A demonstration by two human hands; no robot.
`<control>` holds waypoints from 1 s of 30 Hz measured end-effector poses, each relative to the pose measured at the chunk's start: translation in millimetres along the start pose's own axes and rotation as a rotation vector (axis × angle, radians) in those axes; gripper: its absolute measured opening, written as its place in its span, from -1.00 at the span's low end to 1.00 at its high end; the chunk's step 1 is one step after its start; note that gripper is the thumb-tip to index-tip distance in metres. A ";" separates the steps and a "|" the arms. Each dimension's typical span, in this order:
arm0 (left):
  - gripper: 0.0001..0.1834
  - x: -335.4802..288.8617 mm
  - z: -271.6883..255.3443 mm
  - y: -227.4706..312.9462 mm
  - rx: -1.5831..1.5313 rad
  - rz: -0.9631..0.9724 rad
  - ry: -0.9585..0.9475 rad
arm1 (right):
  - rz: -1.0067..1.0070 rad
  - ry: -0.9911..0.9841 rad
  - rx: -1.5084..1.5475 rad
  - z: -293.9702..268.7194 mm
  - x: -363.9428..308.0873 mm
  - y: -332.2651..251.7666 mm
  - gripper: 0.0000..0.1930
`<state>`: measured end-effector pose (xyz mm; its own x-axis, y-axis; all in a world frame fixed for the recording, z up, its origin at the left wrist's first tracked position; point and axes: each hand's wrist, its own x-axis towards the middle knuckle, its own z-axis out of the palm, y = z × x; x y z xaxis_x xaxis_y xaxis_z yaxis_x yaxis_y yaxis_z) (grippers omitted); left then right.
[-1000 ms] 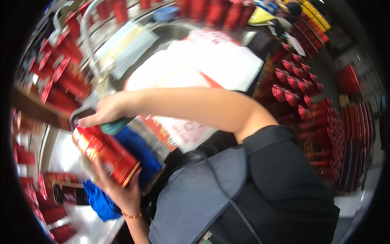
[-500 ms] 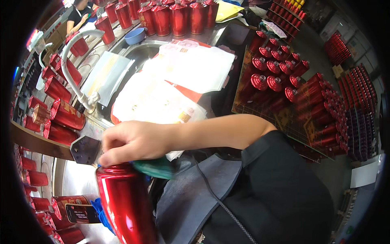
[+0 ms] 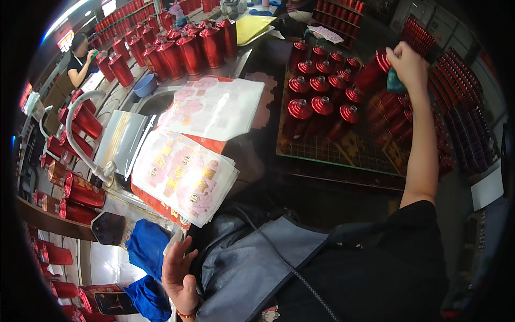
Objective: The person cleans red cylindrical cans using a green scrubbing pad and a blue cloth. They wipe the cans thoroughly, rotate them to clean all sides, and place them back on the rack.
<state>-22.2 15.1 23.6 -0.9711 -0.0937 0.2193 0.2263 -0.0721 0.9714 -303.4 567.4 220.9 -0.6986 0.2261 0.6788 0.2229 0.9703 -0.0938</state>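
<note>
My right hand (image 3: 409,68) is stretched out to the right, its fingers closed round the top of a shiny red bottle (image 3: 370,76). The bottle tilts above a group of similar red bottles (image 3: 321,106) standing on a gridded board (image 3: 316,151). A green cloth (image 3: 396,81) hangs from the same hand, beside the bottle. Low at the left, my left hand (image 3: 179,273) has its fingers apart and holds nothing I can see. Next to it lie a blue cloth (image 3: 146,246) and a second crumpled blue cloth (image 3: 148,299).
Printed decal sheets (image 3: 179,174) lie over a sink (image 3: 161,100) with a curved grey tap (image 3: 86,155). A blue bowl (image 3: 145,86), a yellow sheet (image 3: 255,28) and more red bottles (image 3: 188,53) stand behind. Beside the lower cloth lies a phone (image 3: 115,303). Another person (image 3: 79,64) works far left.
My right hand has swung from the lower left to the far right, carrying the red bottle and green cloth over the group. My left hand has come into view, and the view has shifted.
</note>
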 end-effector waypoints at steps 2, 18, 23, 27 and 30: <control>-0.16 -2.1 -3.6 1.6 0.034 0.022 0.022 | 0.143 -0.091 -0.204 39.7 4.3 46.0 -0.58; -0.25 -12.5 -14.3 1.0 0.092 -0.072 0.204 | 0.330 -0.482 -0.314 184.9 -62.2 103.7 -0.27; -0.25 -15.2 -13.7 -3.3 0.097 -0.087 0.201 | 0.075 -0.915 0.082 189.3 -50.6 70.5 -0.34; -0.25 -17.3 -15.9 -6.7 0.109 -0.086 0.249 | 0.039 -0.711 0.035 218.7 -83.9 62.1 -0.45; -0.29 -18.1 -13.1 15.5 -0.047 -0.126 0.147 | 0.064 -0.556 0.042 223.2 -88.9 50.3 -0.56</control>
<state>-0.1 2.6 33.5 -0.9713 -0.2248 0.0773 0.1104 -0.1387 0.9842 -381.9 615.3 -6.8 -0.9406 0.2847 0.1852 0.2572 0.9532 -0.1591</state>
